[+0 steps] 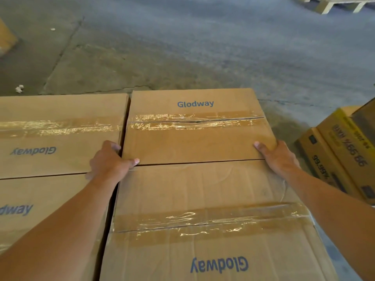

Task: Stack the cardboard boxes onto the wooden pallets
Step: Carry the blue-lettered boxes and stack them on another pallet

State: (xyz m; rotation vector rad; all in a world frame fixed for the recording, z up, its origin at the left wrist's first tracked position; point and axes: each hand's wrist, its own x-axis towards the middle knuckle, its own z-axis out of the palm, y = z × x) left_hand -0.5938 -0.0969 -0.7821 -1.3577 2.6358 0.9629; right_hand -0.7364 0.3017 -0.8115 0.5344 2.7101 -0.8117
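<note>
Left hand (pixel 110 162) and right hand (pixel 278 157) clamp the far taped brown cardboard box (pixel 194 136) by its near corners only, so it risks skewing against the neighbouring brown cardboard box (pixel 58 134).

- Concrete floor (pixel 182 47): grey, worn, with cracks and a seam running ahead of the hands.
- White scrap (pixel 19 88) on the floor, ahead and to the left of the left hand (pixel 109 161).
- Smaller white fleck (pixel 53 29) farther out on the same side.
- Yellow-printed cartons (pixel 343 153) stand just to the right of the right hand (pixel 278 157).
- Pale wooden pallet (pixel 332 3) far ahead, beyond the right hand.
</note>
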